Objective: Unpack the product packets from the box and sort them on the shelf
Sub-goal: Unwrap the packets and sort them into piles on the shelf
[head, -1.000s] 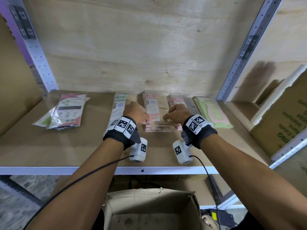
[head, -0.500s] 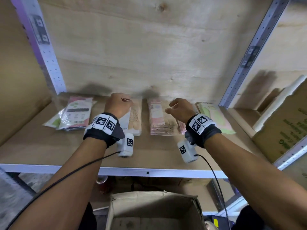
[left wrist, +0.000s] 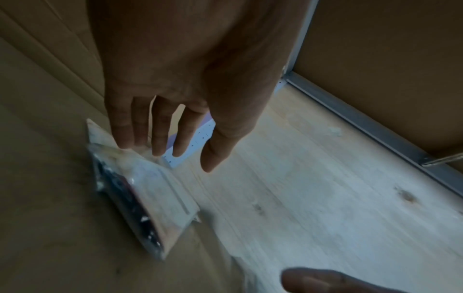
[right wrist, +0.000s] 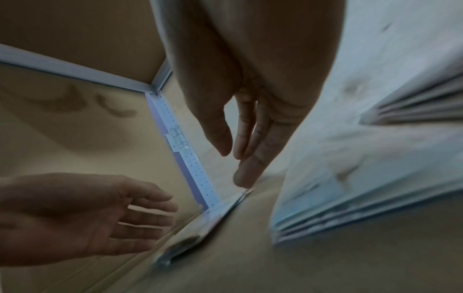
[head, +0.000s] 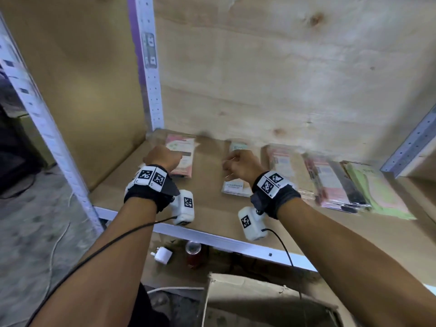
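Your left hand [head: 162, 156] hovers over the pink packet [head: 182, 154] at the shelf's [head: 212, 215] left end, fingers straight and loose, holding nothing. Your right hand [head: 240, 165] hangs relaxed above the white packet stack [head: 236, 187] — empty too. Every packet lies flat, long axis running front to back, top edges toward the plywood back wall [head: 283, 79]. The box [head: 259, 300] sits below — its inside hidden.

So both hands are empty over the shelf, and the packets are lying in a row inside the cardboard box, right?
Not quite. The packets lie in a row on the shelf, not inside the cardboard box below it, as the head view shows. Left hand and right hand are indeed empty.
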Demonstrator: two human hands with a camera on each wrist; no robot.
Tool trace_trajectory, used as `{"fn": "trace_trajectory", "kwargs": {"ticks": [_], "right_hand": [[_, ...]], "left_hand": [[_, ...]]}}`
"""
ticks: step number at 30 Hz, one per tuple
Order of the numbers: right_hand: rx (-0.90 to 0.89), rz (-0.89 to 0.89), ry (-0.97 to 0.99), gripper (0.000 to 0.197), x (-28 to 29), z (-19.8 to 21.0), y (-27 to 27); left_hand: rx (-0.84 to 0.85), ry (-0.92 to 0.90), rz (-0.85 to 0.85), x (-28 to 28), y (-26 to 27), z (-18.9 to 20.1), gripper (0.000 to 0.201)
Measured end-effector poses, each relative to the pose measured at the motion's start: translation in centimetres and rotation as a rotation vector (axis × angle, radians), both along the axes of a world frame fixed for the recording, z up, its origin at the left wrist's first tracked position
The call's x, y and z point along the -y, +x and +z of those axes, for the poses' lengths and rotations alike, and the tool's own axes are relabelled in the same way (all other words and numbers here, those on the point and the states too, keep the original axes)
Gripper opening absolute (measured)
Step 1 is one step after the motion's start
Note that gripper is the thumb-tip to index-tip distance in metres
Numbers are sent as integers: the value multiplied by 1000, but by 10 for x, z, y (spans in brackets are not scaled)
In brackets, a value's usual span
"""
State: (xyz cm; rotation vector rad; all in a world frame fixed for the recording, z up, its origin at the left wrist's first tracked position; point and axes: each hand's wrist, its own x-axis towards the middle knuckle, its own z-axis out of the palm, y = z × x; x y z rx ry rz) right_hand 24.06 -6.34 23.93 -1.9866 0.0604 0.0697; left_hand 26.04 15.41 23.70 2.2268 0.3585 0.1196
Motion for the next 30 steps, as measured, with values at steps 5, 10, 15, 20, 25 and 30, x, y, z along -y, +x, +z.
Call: {"fn": "trace_trajectory", "kwargs": {"ticks": [5, 10, 15, 20, 25, 30], "right_hand": [[-200, 115, 177, 27, -47, -8, 14], [-284, 100, 312, 52, -72, -16, 21], [-291, 75, 364, 29, -74, -22, 21], [-196, 95, 239, 29, -55, -16, 13], [33, 168, 64, 25, -25, 7, -8], [306, 238, -251, 35, 12, 27, -32]], "left_hand": [[-15, -35, -118, -16, 4, -7, 47], [-68, 33, -110, -32, 9, -16, 50], [-158, 16, -116, -36, 11, -23, 35], [-223, -356, -93, -25, 9, -25, 34], [-94, -759, -147, -10, -3, 0, 60], [-64, -1123, -261, 16, -9, 24, 85]]}}
